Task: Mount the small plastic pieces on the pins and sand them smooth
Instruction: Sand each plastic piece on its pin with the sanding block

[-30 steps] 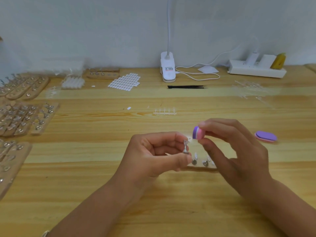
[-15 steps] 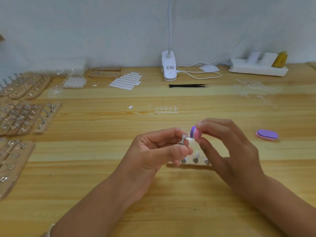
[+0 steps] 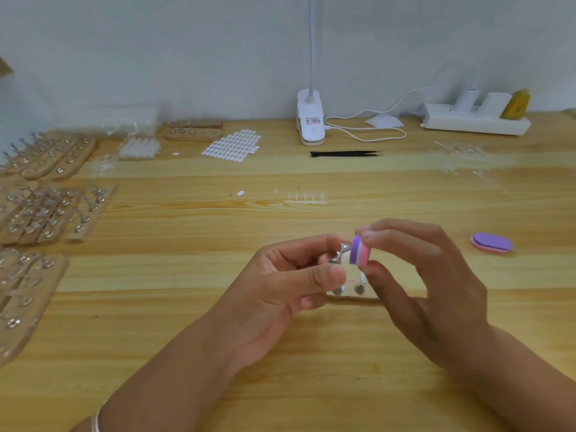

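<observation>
1. The pin is held mid-air between both hands; the sanding block now covers its tip (previously just apart), hiding the plastic piece.
2. The left hand pinches the pin; the right hand pinches the block.
3. Sanding is likely underway.

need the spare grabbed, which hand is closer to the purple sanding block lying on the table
Right. The right hand is just left of the spare block, apart from it; the left hand is farther left, beyond the right hand.

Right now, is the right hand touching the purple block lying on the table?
Apart. Head view shows bare table between the right hand and that purple block.
</observation>
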A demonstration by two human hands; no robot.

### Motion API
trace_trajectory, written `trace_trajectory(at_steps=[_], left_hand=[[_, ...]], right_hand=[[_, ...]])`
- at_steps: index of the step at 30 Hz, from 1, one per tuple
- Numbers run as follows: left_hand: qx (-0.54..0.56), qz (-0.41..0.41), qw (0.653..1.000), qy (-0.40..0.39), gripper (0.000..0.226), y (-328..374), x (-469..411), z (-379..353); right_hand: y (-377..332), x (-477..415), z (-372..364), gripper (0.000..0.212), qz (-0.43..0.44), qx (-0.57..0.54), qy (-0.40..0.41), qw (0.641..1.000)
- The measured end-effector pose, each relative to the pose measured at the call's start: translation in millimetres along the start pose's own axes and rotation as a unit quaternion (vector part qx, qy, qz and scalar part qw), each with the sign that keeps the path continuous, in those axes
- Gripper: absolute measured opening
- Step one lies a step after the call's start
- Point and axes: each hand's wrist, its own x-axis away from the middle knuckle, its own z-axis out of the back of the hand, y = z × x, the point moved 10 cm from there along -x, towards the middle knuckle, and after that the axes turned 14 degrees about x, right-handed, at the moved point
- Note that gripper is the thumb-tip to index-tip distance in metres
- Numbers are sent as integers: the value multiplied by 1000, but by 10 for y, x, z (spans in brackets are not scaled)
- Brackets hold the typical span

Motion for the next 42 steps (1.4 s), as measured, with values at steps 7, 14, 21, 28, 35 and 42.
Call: trace_trajectory(at_steps=[7, 14, 21, 28, 35, 42], left_hand=[[7, 10, 1000, 4, 42, -30, -4, 10], [6, 14, 1000, -1, 43, -35, -3, 6], [14, 17, 1000, -11, 37, -40, -7, 7], [33, 20, 999, -26, 35, -57, -7, -24], [43, 27, 998, -26, 37, -72, -12, -31], [47, 23, 998, -25, 37, -70, -26, -23]], right_hand=[[-1, -13, 59, 30, 2, -4, 16, 1000], [63, -18, 49, 26, -16, 5, 14, 1000], [118, -21, 6, 22, -14, 20, 5, 1000], [28, 0, -20, 26, 21, 22, -3, 1000], [-75, 22, 4, 24, 45, 1, 11, 999], [-56, 3, 56, 22, 33, 20, 23, 999]])
